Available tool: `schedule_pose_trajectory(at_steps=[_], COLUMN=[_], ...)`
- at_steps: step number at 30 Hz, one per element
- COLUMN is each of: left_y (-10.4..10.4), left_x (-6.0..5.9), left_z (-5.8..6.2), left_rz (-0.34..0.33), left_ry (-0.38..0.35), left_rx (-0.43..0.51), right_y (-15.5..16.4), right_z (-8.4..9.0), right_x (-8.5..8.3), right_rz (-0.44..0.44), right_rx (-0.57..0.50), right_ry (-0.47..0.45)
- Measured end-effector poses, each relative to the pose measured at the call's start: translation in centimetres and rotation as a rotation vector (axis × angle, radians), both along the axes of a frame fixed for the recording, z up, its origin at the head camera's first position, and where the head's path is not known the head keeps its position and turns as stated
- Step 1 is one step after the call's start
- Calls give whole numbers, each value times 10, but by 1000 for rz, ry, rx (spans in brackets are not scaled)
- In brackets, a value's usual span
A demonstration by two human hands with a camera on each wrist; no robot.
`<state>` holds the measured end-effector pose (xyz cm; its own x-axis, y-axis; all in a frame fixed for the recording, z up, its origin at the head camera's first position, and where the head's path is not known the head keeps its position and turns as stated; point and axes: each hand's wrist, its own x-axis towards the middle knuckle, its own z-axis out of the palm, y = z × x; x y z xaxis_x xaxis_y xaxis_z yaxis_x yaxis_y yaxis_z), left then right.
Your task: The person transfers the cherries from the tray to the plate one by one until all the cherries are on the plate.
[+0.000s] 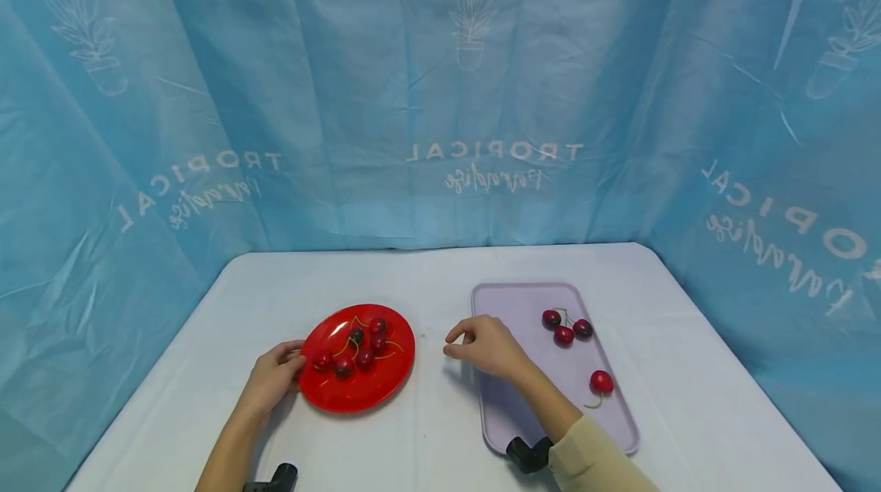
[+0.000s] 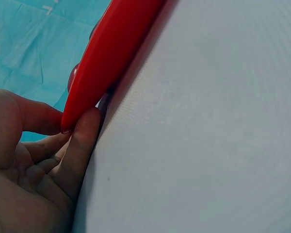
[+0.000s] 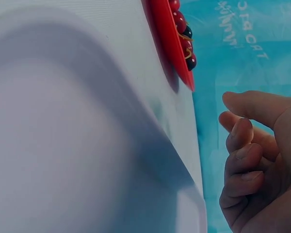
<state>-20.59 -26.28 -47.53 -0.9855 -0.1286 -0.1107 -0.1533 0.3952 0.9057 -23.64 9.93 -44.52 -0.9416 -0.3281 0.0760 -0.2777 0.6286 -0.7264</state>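
My left hand (image 1: 271,377) pinches the left rim of a round red plate (image 1: 358,398), thumb on one face and fingertips under the other, as the left wrist view shows. Several dark red cherries (image 1: 365,358), some with green stems, lie on the plate. Over the left edge of a lilac tray (image 1: 509,298) hovers my right hand (image 1: 490,347), its fingers loosely bent and holding nothing. Its fingertips point left toward the plate, with a gap between. Three cherries (image 1: 564,336) sit together in the tray's far right part, and a single brighter cherry (image 1: 602,382) with a stem lies nearer.
Both the plate and the tray rest on a white-covered table (image 1: 430,438). Blue curtains (image 1: 440,94) with printed plants and lettering hang behind and at both sides. White tabletop separates plate from tray.
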Motion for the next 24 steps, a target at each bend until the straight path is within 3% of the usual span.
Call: schedule_pose_trajectory(at_steps=[24], left_y=[0], left_x=[-4], left_z=[-4], left_rz=[16], left_ry=[-16], left_rx=[-14], right_y=[50], right_z=[-3], right_x=[12], right_rz=[-98], right_rx=[10], right_ry=[18])
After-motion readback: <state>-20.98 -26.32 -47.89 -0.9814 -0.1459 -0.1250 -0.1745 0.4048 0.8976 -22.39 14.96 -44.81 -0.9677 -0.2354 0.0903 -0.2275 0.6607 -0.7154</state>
